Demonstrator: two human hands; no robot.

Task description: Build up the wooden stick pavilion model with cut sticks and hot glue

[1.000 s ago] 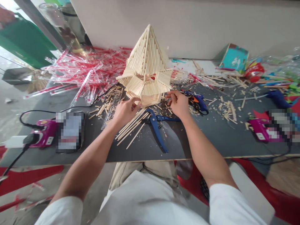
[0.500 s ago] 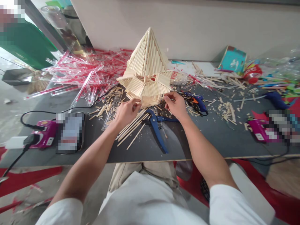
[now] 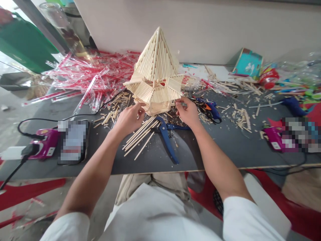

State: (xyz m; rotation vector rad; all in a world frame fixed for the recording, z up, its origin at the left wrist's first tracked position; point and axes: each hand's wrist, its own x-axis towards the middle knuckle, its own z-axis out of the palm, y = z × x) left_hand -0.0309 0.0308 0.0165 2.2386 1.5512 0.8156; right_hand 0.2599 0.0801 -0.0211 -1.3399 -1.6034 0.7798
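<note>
A pagoda model made of pale wooden sticks (image 3: 155, 63) stands upright on the table, with a pointed upper roof and a wider, flared lower one. My left hand (image 3: 131, 117) is at the left of its base, fingers curled and fingertips against the lower part. On the other side, my right hand (image 3: 187, 111) pinches the model's right edge just under the lower roof. Loose thin sticks (image 3: 140, 134) lie in front of the base. Beside them rests a blue-handled cutter (image 3: 167, 139).
A phone (image 3: 73, 142) and a purple power socket (image 3: 46, 142) lie at left. Red-and-clear plastic wrappers (image 3: 95, 75) are heaped behind. A blue glue gun (image 3: 210, 108) is right of the model, among stick offcuts (image 3: 243, 118). A turquoise box (image 3: 248, 63) stands at the back.
My left hand has slid left, from the front corner of the base toward its left side. My right hand stays at the right edge. The view has shifted slightly.
</note>
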